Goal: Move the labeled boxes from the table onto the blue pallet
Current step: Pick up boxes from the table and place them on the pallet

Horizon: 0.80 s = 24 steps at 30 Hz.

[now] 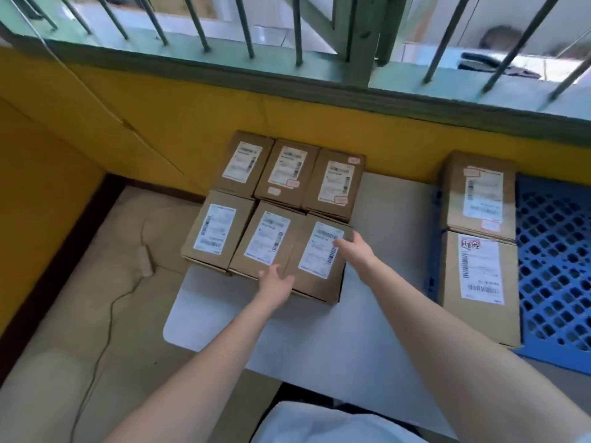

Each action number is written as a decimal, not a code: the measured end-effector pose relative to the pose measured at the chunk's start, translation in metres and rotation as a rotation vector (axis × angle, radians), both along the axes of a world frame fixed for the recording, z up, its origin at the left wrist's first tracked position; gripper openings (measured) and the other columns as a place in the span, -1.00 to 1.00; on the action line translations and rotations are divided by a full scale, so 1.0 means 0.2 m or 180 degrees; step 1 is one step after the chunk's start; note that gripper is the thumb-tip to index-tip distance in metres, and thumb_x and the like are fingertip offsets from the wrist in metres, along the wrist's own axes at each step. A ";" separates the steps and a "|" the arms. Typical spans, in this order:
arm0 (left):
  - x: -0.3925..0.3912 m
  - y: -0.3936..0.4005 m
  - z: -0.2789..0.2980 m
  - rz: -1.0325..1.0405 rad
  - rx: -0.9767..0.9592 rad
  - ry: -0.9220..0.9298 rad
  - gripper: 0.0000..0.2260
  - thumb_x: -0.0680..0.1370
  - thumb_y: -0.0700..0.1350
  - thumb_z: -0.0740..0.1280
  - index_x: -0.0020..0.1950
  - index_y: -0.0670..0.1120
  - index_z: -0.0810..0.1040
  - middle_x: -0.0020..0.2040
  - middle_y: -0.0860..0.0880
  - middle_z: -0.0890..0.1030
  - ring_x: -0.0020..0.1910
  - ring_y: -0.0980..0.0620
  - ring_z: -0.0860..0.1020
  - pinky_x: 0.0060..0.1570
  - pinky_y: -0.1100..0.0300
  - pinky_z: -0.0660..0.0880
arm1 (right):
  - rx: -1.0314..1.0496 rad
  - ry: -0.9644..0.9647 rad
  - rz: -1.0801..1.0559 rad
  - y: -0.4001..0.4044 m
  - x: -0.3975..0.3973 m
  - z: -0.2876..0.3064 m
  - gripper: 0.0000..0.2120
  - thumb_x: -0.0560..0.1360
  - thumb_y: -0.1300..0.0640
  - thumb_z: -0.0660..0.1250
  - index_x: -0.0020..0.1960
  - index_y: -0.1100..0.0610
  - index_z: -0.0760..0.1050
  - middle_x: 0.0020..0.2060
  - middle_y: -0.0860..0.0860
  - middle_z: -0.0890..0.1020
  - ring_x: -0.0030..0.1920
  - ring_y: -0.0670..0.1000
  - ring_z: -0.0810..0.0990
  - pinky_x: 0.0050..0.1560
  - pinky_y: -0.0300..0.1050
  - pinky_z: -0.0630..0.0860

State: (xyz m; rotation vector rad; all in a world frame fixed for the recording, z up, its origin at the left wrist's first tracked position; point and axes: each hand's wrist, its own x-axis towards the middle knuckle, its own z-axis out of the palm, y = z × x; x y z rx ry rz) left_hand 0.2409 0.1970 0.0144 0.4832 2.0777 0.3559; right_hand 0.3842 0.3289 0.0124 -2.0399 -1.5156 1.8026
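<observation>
Several brown cardboard boxes with white labels stand in two rows on the white table (367, 330). The near-right box (315, 276) is between my hands. My left hand (276, 279) touches its near-left edge with the fingers spread. My right hand (355, 249) lies on its far-right top corner, fingers extended over the label. Two more labeled boxes (479, 244) sit on the blue pallet (553, 257) at the right.
A yellow wall (160, 123) with a barred window above runs behind the table. A thin cable (105, 330) trails over the beige floor at the left. The pallet's open blue grid extends right of its two boxes.
</observation>
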 end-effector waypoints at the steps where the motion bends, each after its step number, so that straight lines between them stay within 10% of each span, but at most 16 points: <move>1: -0.02 0.00 -0.02 0.0065 0.0011 -0.0003 -0.62 0.56 -0.09 0.25 0.38 -0.12 0.40 0.36 -0.15 0.33 0.15 -0.14 0.48 0.08 0.17 0.39 | -0.0018 -0.0067 -0.0029 0.01 -0.02 -0.02 -0.37 0.58 0.08 0.23 0.57 0.18 0.08 0.44 0.13 0.39 0.39 0.15 0.39 0.23 -0.09 0.34; 7: -0.02 -0.04 -0.08 0.1447 -0.0124 -0.1310 -0.58 0.53 -0.15 0.21 0.40 0.01 0.36 -0.03 -0.14 0.51 -0.24 -0.08 0.53 -0.26 0.19 0.54 | 0.0302 -0.0425 0.0144 0.06 -0.11 -0.07 -0.27 0.55 0.04 0.25 0.60 0.13 -0.02 0.57 0.18 0.07 0.54 0.18 0.15 0.47 0.03 0.16; 14: -0.03 -0.01 -0.05 0.2985 0.0332 -0.2313 -0.87 0.51 -0.39 0.09 -0.13 -0.27 0.40 -0.17 -0.24 0.53 -0.17 -0.14 0.55 0.31 -0.02 0.45 | 0.0496 -0.0632 0.0461 0.16 -0.11 -0.09 -0.43 0.52 0.08 0.23 0.49 0.18 0.25 0.38 0.18 0.40 0.35 0.19 0.43 0.30 0.01 0.41; 24: 0.07 -0.05 0.07 0.2896 0.0205 -0.2428 -0.86 0.50 -0.40 0.06 -0.12 -0.25 0.37 -0.08 -0.32 0.55 0.01 -0.28 0.56 0.26 -0.09 0.49 | 0.0712 -0.0831 0.0657 0.13 -0.01 -0.06 -0.48 0.51 0.13 0.18 0.46 0.20 0.31 0.36 0.17 0.36 0.22 0.16 0.48 0.04 -0.11 0.42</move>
